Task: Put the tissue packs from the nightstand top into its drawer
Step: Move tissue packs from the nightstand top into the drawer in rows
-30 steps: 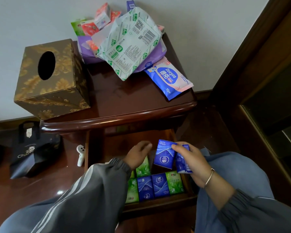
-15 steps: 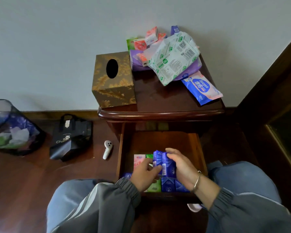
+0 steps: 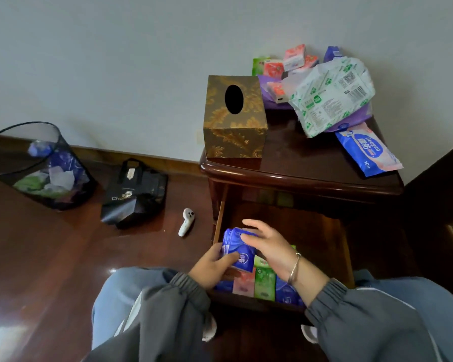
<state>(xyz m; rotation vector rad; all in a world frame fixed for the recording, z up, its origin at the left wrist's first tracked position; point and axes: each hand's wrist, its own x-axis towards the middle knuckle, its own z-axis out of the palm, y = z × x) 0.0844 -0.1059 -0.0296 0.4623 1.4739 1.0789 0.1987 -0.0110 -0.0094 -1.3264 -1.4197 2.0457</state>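
Lower centre of the frame: a person's left hand [image 3: 215,267] grips a bundle of blue tissue packs [image 3: 238,253], thumb curled across its front, over the left front part of the open drawer [image 3: 306,231]. The right hand [image 3: 271,248], with a bracelet [image 3: 294,267] on the wrist, is loosely spread, its fingers nearly straight against the top and right side of the bundle.

Beneath the hands, along the drawer's front edge, stand a pink pack [image 3: 243,283], a green pack [image 3: 264,283] and further blue packs [image 3: 285,295].

Above, on the nightstand [image 3: 298,165] top, a gold-patterned tissue box [image 3: 234,118] stands at the left corner. At upper right of the frame is a heap of small red and pink packs [image 3: 293,56]. Beside them a large green-and-white pack [image 3: 332,97] lies over a purple pack [image 3: 356,118], and a blue wipes pack [image 3: 366,150] sits at the right edge.

On the floor at left are a white handheld device [image 3: 186,226], a black bag [image 3: 135,197] and a mesh wastebasket [image 3: 39,165] with scraps inside.
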